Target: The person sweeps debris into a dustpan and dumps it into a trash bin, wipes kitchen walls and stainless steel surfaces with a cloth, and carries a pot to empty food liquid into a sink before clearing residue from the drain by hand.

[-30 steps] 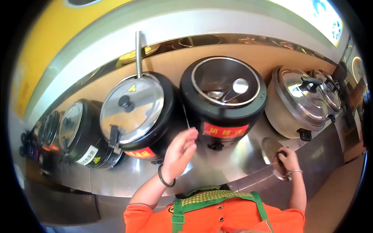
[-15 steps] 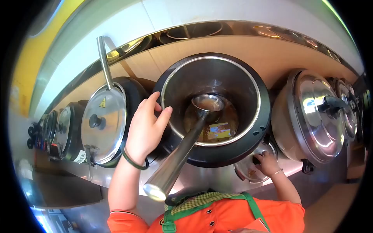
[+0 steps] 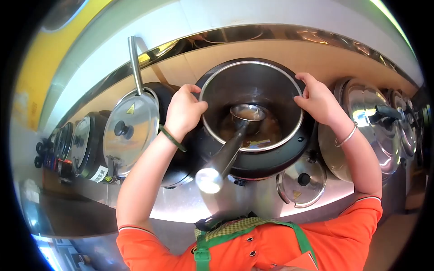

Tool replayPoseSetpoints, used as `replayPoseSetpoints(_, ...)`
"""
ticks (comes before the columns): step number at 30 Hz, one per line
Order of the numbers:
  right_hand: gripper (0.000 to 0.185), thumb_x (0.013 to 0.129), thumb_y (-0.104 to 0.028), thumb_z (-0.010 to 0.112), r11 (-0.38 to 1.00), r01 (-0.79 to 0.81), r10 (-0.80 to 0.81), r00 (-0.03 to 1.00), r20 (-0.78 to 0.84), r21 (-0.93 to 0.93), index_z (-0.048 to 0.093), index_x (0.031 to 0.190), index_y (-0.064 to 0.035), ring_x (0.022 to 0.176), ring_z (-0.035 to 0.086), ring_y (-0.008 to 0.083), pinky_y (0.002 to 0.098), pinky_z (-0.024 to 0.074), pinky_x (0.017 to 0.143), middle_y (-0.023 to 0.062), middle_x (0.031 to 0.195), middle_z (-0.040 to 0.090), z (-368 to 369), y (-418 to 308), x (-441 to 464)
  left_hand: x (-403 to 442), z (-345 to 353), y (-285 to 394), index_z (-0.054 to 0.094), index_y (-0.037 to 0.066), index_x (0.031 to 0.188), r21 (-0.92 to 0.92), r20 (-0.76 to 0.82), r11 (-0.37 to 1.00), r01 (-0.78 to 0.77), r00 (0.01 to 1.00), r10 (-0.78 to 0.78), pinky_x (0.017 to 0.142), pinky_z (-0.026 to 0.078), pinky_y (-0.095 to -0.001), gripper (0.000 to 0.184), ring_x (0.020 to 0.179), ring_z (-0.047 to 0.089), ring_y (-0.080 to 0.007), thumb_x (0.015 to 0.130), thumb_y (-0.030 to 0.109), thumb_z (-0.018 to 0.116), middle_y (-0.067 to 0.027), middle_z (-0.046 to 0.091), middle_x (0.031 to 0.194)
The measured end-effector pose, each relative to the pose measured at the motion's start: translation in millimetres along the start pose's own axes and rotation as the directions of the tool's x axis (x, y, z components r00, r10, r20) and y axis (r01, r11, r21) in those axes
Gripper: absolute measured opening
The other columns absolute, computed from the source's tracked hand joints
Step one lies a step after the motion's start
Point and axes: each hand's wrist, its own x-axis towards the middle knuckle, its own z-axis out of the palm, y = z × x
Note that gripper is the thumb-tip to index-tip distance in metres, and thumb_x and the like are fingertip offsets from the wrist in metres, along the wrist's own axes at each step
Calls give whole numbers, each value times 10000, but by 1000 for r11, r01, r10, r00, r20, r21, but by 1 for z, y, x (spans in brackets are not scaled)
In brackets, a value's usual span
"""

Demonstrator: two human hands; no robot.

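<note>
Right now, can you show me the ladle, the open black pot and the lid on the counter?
Ladle [image 3: 231, 150], head view: middle of its handle.
Open black pot [image 3: 271, 163], head view: front of its outside.
Lid [image 3: 304, 179], head view: its black knob.

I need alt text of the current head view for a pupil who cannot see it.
The left hand and right hand curl at opposite sides of an open pot holding a ladle and brownish liquid; a lid rests on the counter.

Shiny metal counter [image 3: 181, 208], open black cooker [image 3: 271, 162], lidded cookers [image 3: 135, 142], silver pot [image 3: 361, 140], loose round lid [image 3: 312, 189] (black-knobbed)
</note>
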Motion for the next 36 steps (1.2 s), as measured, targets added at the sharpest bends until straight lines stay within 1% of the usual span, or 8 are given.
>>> replayPoseSetpoints(2,417,725,-128,613,1000,-23,23,1000,6,1,486,1076,58,668,560,264,301,449,696,167,737,573,7,6,1,-1,-1,-2,532,-58,959,-72,-23,997,40,999,-42,659,459,-321,385,668,585,-234,616,96,612,-116,571,656)
replayPoseSetpoints(5,393,703,-84,591,969,-81,109,988,-110,235,501,1061,51,588,539,194,273,440,583,112,745,576,12,15,9,-2,-7,6,537,-62,921,-325,56,929,176,984,-167,488,431,-274,305,522,529,-150,651,68,596,-72,549,618)
replayPoseSetpoints(7,382,689,-53,582,594,-282,280,950,136,753,513,1056,30,517,490,107,225,377,460,51,749,566,6,11,12,1,-13,11,539,-47,899,-502,195,819,279,959,-207,368,348,-221,243,434,454,-93,683,58,576,-48,531,611)
replayPoseSetpoints(10,362,703,-43,568,480,-177,305,952,26,859,523,1057,14,470,432,49,188,310,396,13,710,547,-13,1,27,5,-25,31,538,-32,894,-694,-53,713,97,981,-185,368,338,-220,220,422,433,-94,686,30,569,-40,525,613)
replayPoseSetpoints(13,338,711,-43,559,453,74,206,961,-185,889,545,1043,16,427,367,43,188,264,375,1,689,530,-43,-17,43,9,-60,59,516,-6,935,-751,-83,660,2,992,-98,371,333,-212,249,402,408,-87,697,21,587,-26,489,588)
replayPoseSetpoints(18,261,731,-44,563,310,359,-63,932,-357,881,561,979,38,610,438,97,232,353,554,33,738,505,-90,-53,48,13,-103,91,514,15,921,-832,-198,536,-145,979,-43,403,338,-201,221,458,430,-89,720,10,606,-8,472,627)
replayPoseSetpoints(25,244,732,-39,583,227,433,-128,901,-414,872,565,962,39,634,474,110,243,383,564,40,760,522,-130,-84,53,13,-148,126,505,31,739,-882,-245,384,-273,962,122,446,391,-165,82,532,469,-70,773,6,575,-13,502,644)
replayPoseSetpoints(36,219,733,-31,613,92,376,-155,920,-359,922,572,936,39,671,530,131,261,431,579,50,793,549,-89,-57,20,-16,-123,117,509,35,715,-866,-283,432,-253,959,-6,420,367,-167,96,495,440,-63,739,-33,572,8,460,593)
